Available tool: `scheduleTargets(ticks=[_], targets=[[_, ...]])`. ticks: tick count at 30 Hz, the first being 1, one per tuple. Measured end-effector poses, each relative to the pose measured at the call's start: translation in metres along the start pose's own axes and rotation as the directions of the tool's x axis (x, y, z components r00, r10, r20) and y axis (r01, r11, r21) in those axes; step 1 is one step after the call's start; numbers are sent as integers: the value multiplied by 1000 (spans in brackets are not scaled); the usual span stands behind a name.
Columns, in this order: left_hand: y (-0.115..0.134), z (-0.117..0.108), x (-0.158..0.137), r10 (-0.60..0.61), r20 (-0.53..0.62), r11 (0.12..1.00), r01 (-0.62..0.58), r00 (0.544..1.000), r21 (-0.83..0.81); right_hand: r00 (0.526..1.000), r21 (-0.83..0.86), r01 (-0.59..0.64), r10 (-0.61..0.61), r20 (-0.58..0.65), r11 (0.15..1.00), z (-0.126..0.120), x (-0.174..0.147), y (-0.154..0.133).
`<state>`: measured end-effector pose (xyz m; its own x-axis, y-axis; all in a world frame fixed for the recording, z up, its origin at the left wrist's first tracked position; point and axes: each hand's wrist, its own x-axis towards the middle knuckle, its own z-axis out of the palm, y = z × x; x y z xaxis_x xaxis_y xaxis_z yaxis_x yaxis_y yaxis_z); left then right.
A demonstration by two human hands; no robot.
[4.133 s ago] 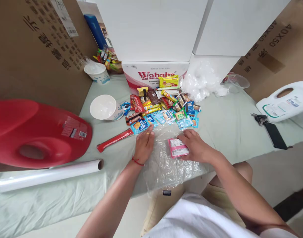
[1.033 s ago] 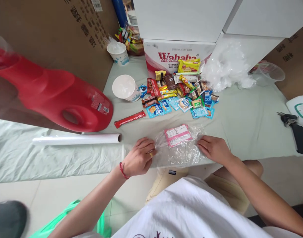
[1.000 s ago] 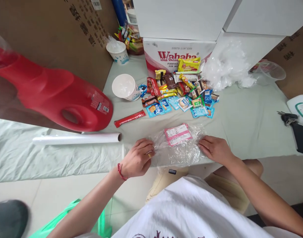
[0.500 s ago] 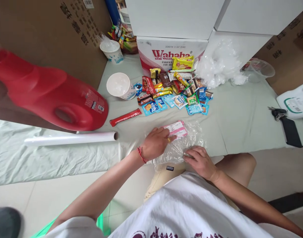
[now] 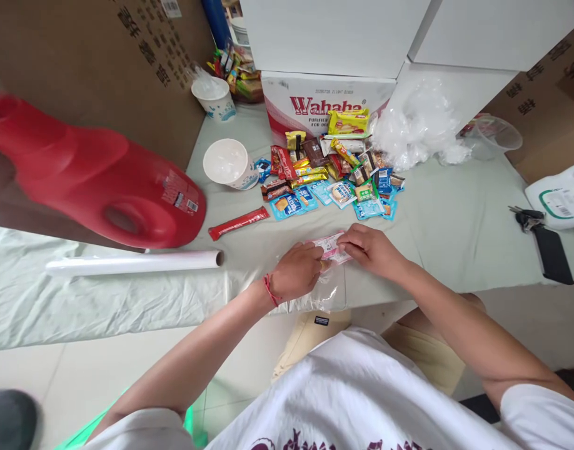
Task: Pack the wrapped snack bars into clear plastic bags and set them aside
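Observation:
A flat pink-and-white packet (image 5: 328,244) with printed writing lies on the table near its front edge. Thin clear plastic film (image 5: 331,289) lies under and around it, reaching toward the edge. My left hand (image 5: 297,270), with a red cord at the wrist, is closed with its fingers pressing the packet's left end and the film. At the packet's right end my right hand (image 5: 374,251) is closed in a pinch, apparently on the film folded over there. Its fingertips partly cover the packet.
Behind the hands is a pile of wrapped snacks (image 5: 338,169). A red stick packet (image 5: 239,223), a white roll (image 5: 137,261), a paper cup (image 5: 228,164) and a red jug (image 5: 104,181) stand or lie leftward. Crumpled clear plastic (image 5: 418,125) and keys (image 5: 526,215) are on the right.
My right hand has moved up from the film's lower right to the packet's right end, bringing the film's right side inward. My left hand has hardly moved.

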<state>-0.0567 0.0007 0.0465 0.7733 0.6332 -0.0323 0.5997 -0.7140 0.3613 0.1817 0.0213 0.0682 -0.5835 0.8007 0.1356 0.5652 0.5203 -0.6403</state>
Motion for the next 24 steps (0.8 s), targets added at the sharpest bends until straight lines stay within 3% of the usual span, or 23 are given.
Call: scheduleTargets(ticks=[3, 5, 7, 9, 12, 14, 17, 19, 22, 24], targets=[[-10, 2, -5, -11, -43, 991, 5, 999, -136, 991, -21, -103, 105, 88, 994, 11, 22, 9], [-17, 4, -19, -90, -156, 952, 39, 984, -302, 980, -54, -155, 160, 117, 986, 17, 29, 13], [-19, 9, -39, -247, -314, 876, 73, 917, -477, 972, -76, -189, 197, 124, 979, 22, 32, 15], [-10, 17, -61, -387, -453, 816, 70, 803, -573, 968, -85, -211, 220, 120, 974, 24, 33, 15], [20, 33, -78, -367, -606, 880, 51, 706, -473, 962, -110, -234, 247, 115, 966, 25, 32, 12], [41, 44, -75, -348, -667, 930, 154, 659, -333, 959, -137, -243, 259, 111, 960, 25, 33, 10], [53, 57, -57, -443, -685, 893, 349, 579, -283, 959, -155, -244, 262, 111, 957, 25, 34, 9], [43, 60, -47, -577, -668, 809, 443, 470, -387, 957, -135, -246, 263, 126, 960, 24, 35, 10], [15, 58, -42, -766, -572, 616, 587, 293, -525, 950, -57, -265, 271, 156, 963, 19, 36, 15], [0, 54, -43, -826, -490, 526, 693, 278, -494, 947, 2, -280, 275, 166, 960, 12, 36, 20]])
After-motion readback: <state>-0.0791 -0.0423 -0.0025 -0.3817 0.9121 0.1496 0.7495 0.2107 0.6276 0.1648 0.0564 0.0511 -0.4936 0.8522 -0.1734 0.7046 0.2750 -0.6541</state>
